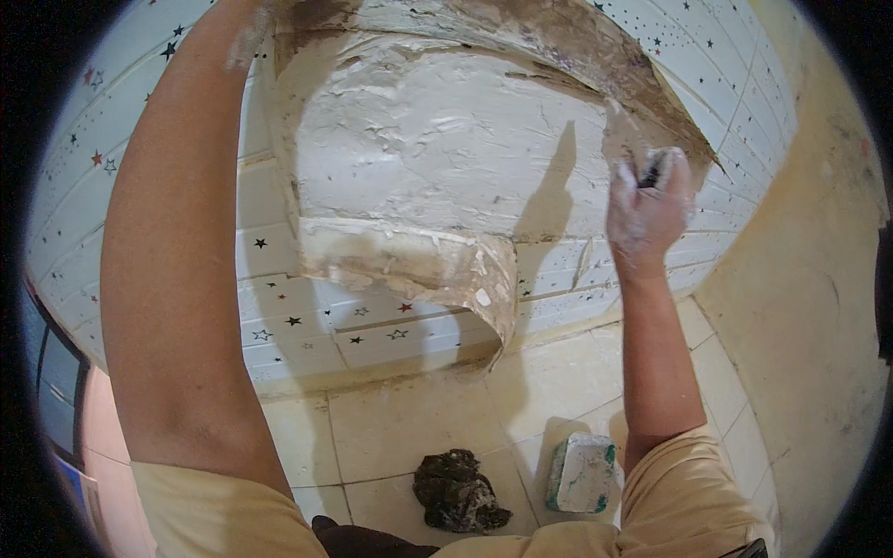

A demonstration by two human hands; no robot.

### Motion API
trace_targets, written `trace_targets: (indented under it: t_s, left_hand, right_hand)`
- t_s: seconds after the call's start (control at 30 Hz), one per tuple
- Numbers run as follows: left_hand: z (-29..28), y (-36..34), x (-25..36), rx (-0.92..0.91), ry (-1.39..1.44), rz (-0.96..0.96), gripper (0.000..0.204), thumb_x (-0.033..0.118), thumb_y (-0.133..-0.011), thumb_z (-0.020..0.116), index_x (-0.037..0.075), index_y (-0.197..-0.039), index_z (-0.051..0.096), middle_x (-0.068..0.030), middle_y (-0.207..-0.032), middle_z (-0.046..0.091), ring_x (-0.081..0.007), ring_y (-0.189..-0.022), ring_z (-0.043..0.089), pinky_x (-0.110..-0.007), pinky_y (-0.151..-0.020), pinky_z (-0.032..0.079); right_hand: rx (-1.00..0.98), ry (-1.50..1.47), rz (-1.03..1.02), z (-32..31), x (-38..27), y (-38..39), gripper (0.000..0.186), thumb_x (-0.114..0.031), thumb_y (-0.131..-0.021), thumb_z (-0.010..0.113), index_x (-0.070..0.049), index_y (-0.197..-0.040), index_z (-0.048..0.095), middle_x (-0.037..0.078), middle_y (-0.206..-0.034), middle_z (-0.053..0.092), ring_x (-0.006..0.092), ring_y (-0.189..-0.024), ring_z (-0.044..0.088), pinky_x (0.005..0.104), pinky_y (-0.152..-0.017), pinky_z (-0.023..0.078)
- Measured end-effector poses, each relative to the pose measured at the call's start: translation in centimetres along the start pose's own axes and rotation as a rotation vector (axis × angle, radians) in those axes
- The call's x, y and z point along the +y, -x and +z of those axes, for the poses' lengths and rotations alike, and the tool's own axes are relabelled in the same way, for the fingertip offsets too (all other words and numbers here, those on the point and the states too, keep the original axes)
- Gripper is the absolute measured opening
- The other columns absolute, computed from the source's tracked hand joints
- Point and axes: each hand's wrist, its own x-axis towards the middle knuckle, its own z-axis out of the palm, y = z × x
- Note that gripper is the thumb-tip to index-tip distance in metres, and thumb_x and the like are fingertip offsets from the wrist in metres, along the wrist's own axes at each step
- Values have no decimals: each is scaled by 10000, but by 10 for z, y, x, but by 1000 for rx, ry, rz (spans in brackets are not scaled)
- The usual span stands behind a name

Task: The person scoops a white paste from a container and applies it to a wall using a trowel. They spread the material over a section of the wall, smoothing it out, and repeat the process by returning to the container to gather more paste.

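Observation:
My right hand (646, 200), smeared with white paste, is closed around the dark handle of a putty knife (625, 135). Its blade points up and lies against the right part of a wall patch (409, 139) coated in rough white plaster. Stretched up to the top left is my left arm; of my left hand (253, 26) only the whitened wrist end shows beside the peeled covering, and its fingers are out of sight. Peeled wall covering (595, 46) with a brown, stained back curls along the top of the patch. Another torn flap (419, 265) hangs folded down below it.
White panelled wall covering (372, 321) with star prints surrounds the patch. On the tiled floor (409, 409) lie a dark, crumpled, plaster-stained cloth (459, 491) and a small green-edged tub (582, 472) of white paste. A beige wall (800, 325) rises at the right.

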Motion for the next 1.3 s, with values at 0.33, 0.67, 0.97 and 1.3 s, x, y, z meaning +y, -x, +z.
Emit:
trace_targets:
  t_s: [0.33,0.67,0.97,1.3]
  left_hand:
    - [-2,4,-2,36,-70,28,267,164,-619,781,-9,-777,653,-103,-697,638,-179,-642,584,-315,-609,473]
    - [-2,9,-3,20,-3,54,236,158,-623,775,0,-748,651,-102,-685,638,-183,-636,589,-319,-607,477]
    - [-5,5,-6,50,-204,65,292,204,-614,788,-3,-776,661,-122,-691,643,-203,-644,595,-333,-622,478]
    - [-3,7,1,51,-147,-13,301,207,-616,785,1,-798,662,-137,-727,651,-219,-680,605,-339,-651,486]
  right_hand:
    - [75,18,8,97,-90,2,370,-142,-624,672,-18,-950,550,169,-957,575,351,-906,566,424,-772,470]
    - [-16,-433,-302,86,-167,26,127,-43,-630,598,-57,-723,512,141,-734,504,314,-678,537,417,-603,463]
    - [-197,-605,-187,29,-145,-1,253,-193,-752,697,-14,-836,539,147,-714,530,339,-660,543,425,-594,447]
    - [-198,-44,194,87,30,-9,470,-368,-756,727,13,-991,583,208,-915,638,369,-811,616,416,-755,476]
